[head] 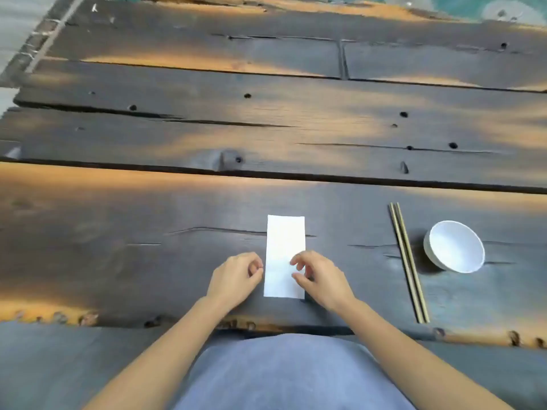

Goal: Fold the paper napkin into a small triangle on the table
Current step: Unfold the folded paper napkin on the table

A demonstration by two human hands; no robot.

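A white paper napkin [284, 247] lies flat on the dark wooden table [148, 247] as a tall narrow rectangle, its long side running away from me. My left hand [235, 279] rests just left of the napkin's lower half, fingers curled, thumb and fingertips close to the left edge. My right hand [321, 279] sits over the napkin's lower right edge, its fingertips touching the paper and its thumb by the right side. Neither hand has lifted the napkin.
A pair of wooden chopsticks [408, 261] lies to the right, pointing away from me. A white bowl [455, 247] stands tilted further right. The table's rough near edge [177, 321] runs just below my wrists. Wide gaps separate the planks.
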